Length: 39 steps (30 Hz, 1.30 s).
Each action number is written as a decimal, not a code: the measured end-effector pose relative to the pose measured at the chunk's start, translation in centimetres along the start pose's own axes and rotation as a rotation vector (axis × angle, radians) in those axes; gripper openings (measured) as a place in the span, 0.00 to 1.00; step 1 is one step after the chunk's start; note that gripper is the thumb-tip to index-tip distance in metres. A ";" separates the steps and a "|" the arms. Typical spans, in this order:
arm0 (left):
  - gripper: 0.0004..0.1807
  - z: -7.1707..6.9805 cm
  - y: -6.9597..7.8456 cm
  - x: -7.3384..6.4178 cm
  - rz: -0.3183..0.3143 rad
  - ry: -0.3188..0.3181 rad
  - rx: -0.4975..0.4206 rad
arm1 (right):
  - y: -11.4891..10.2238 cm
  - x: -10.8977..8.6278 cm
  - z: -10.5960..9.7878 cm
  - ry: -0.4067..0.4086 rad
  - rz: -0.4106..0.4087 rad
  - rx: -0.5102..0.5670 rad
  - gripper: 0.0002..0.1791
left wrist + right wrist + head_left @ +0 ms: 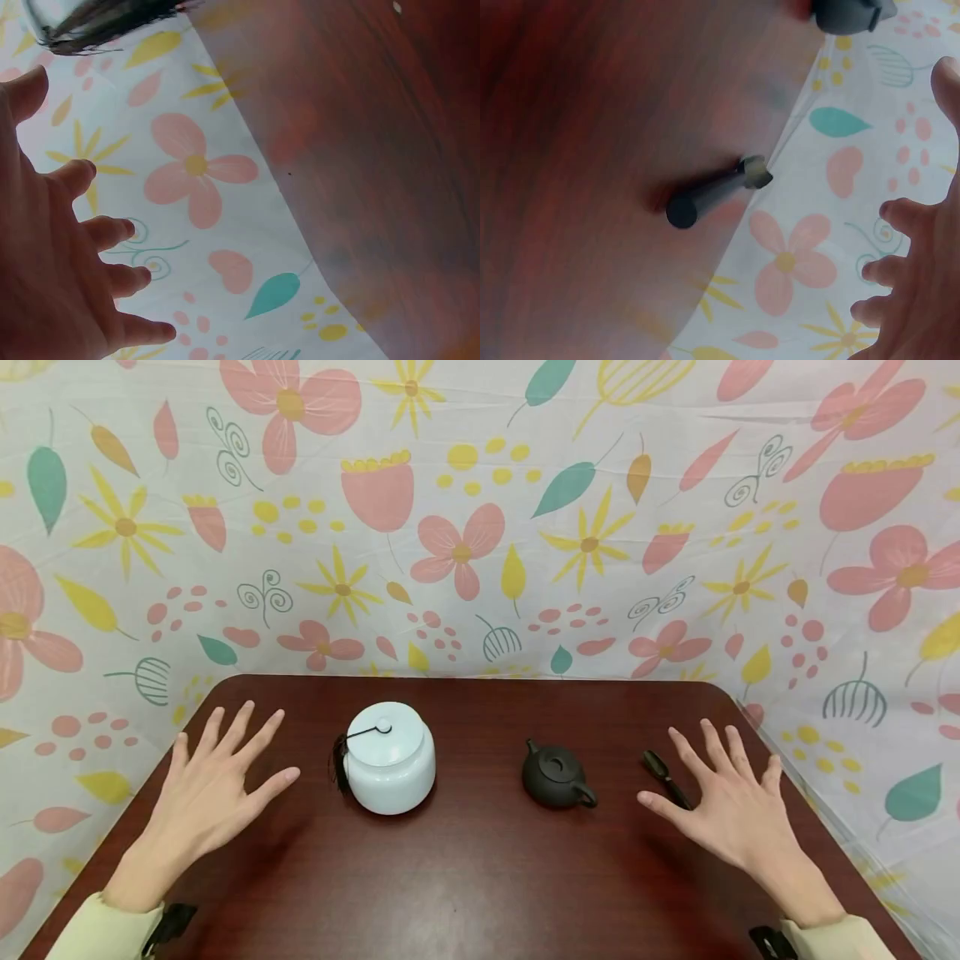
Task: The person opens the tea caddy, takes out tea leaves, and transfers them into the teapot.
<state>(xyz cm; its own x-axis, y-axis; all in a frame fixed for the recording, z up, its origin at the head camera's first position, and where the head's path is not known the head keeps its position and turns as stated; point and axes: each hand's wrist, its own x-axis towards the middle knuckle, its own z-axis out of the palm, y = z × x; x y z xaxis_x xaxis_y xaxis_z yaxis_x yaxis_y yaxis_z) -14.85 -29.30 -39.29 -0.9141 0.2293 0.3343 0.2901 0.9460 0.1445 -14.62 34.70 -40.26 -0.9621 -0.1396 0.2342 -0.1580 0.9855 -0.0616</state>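
Observation:
My left hand [213,789] is spread with straight fingers at the left side of the table, holding nothing. To its right stands a white lidded jar [392,768] with a dark cord and tassel [339,764] on its lid. My right hand [738,810], also spread and holding nothing, is at the table's right side. Just left of its fingers lies a small dark scoop [657,768], its handle end partly hidden by the hand; the right wrist view shows the scoop [720,195] apart from the fingers. A black teapot [555,777] sits between jar and scoop, spout toward the back left.
The dark brown wooden table [465,877] has rounded far corners. A white cloth with printed flowers and leaves [480,468] hangs behind it and along both sides. Black bands [171,925] are on both wrists by the pale sleeves [105,931].

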 end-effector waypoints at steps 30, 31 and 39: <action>0.33 3.5 12.4 -3.1 0.287 0.073 -0.750 | -7.0 -0.2 1.0 0.012 -0.128 0.333 0.47; 0.33 3.7 12.8 -2.9 0.303 0.070 -0.770 | -7.1 0.0 1.1 0.004 -0.130 0.348 0.46; 0.34 5.8 16.1 -1.4 0.363 -0.024 -0.940 | -7.8 1.2 2.1 -0.044 -0.162 0.455 0.42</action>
<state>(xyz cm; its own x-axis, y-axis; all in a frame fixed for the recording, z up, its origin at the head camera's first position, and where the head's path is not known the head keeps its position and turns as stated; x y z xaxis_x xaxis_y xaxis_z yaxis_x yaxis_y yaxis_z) -10.58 -13.08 -42.86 -0.7288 0.4819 0.4864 0.6481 0.2564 0.7171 -14.98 26.62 -41.59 -0.9240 -0.3013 0.2353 -0.3782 0.8102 -0.4477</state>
